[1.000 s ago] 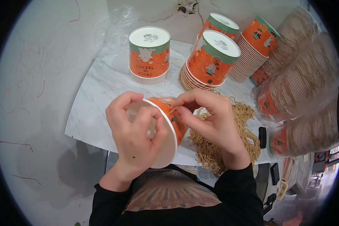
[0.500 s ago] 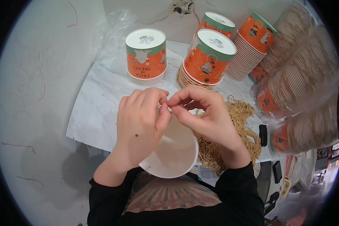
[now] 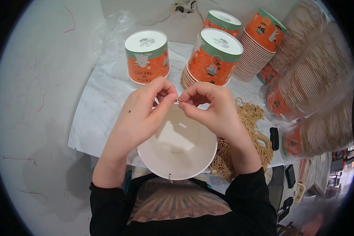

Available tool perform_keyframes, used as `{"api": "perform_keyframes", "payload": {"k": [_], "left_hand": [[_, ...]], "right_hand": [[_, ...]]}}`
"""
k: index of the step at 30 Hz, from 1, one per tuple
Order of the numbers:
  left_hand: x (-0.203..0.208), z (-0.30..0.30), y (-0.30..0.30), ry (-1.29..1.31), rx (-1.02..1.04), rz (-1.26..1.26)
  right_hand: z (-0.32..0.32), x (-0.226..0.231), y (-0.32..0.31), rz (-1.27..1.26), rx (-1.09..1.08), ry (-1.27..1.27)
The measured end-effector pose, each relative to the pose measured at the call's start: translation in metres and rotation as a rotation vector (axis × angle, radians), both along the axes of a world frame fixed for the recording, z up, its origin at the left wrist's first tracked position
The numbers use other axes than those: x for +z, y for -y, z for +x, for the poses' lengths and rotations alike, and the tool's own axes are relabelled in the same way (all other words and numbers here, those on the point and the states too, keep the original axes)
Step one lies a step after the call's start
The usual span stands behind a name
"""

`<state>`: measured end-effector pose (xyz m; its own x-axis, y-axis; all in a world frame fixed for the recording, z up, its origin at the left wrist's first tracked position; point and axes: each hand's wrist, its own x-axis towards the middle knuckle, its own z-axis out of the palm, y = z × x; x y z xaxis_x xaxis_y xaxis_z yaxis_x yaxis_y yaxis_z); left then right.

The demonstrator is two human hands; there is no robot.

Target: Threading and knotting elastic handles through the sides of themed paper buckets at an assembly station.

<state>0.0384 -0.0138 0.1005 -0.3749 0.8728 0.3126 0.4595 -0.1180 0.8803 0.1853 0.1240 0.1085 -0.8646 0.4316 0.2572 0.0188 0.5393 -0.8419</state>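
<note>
A white-lined paper bucket (image 3: 177, 153) stands mouth up on the table's near side, in front of my body. At its near rim there is a small dark hole, and a short piece of tan cord (image 3: 170, 179) hangs there. Above the far rim my left hand (image 3: 143, 108) and my right hand (image 3: 212, 106) meet, thumbs and forefingers pinched together. A small bit of tan cord (image 3: 178, 100) shows between their fingertips; most of it is hidden by the fingers. Beside my right forearm lies a tangled heap of tan cords (image 3: 252, 122).
Upturned stacks of orange and green paper buckets stand behind my hands, one at the left (image 3: 147, 59) and one at the right (image 3: 216, 59). Plastic-wrapped bucket stacks (image 3: 310, 78) lean at the far right. A small black object (image 3: 274, 138) lies near the cords.
My hands have drawn slightly apart at the wrists and moved a little farther away. More of the bucket's inside shows, along with its near-rim hole and cord.
</note>
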Motion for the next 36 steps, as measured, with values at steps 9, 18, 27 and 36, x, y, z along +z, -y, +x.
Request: {"api": "perform_keyframes", "payload": {"k": [9,18,27,36], "left_hand": [[-0.002,-0.036,-0.013,-0.117,-0.108,-0.056],[-0.009,-0.049,-0.016,0.217,-0.057,-0.228],[-0.032,-0.050,-0.023,0.222,-0.128,-0.219],[-0.057,-0.038,-0.032,0.397,-0.125,-0.059]], "right_hand": [[-0.018,-0.022,-0.018,-0.020,0.001,-0.051],[-0.027,-0.033,-0.023,0.030,0.047,0.080],[-0.032,-0.042,-0.029,-0.154,0.129,0.014],[-0.032,-0.036,-0.025,-0.528,0.171,-0.028]]}}
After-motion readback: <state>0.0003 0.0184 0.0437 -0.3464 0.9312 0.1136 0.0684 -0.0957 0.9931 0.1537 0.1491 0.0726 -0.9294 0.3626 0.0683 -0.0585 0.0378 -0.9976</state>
